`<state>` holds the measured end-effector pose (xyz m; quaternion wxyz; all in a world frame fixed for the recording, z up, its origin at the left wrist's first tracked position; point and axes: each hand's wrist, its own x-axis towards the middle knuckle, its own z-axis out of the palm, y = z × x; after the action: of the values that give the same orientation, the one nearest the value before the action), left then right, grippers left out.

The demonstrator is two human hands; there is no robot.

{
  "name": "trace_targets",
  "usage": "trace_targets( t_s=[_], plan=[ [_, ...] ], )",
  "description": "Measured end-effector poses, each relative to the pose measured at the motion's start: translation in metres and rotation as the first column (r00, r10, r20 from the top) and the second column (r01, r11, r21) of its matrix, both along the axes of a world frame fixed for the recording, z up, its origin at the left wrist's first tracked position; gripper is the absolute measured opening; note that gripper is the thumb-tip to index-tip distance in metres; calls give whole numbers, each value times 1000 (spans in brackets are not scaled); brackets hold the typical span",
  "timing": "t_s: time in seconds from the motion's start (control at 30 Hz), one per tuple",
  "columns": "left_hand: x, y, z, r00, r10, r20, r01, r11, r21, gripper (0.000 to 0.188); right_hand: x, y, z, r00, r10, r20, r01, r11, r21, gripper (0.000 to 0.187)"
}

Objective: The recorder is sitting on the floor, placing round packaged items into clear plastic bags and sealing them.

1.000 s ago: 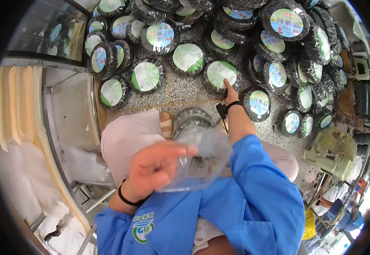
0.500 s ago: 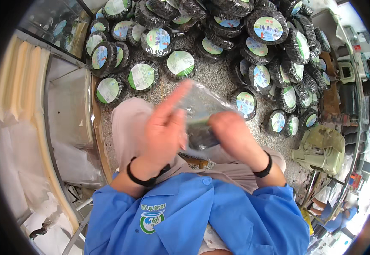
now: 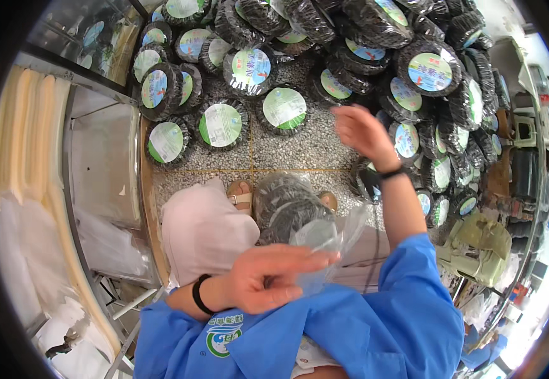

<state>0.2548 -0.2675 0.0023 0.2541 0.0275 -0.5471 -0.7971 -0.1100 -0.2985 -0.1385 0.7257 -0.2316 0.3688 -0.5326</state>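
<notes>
Big heap of round black packets (image 3: 431, 72) across the top, spilling over the speckled floor (image 3: 299, 151)! Down between the knees sits the clear bag (image 3: 352, 230), dark packets (image 3: 293, 205) showing through its film. Left hand (image 3: 265, 278) at the bag's mouth — thumb and fingers apart, fingertips against the plastic; can't tell whether they pinch it. And the right hand (image 3: 366, 132), blurred, hovers beside the heap — fingers loosely bent, nothing visible in its grasp. Each wrist wears a black band (image 3: 200, 294).

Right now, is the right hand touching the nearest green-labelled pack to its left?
Apart. The head view shows a strip of speckled floor between the right hand and the pack.
</notes>
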Motion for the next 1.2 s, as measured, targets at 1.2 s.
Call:
trace_targets(
  t_s=[1.2],
  plan=[
    [-22, 70, 48, 962, 233, 144, -221, 971, -96, 70, 39, 176, 149, 793, 493, -359, -609, 655, -446, 55]
  ],
)
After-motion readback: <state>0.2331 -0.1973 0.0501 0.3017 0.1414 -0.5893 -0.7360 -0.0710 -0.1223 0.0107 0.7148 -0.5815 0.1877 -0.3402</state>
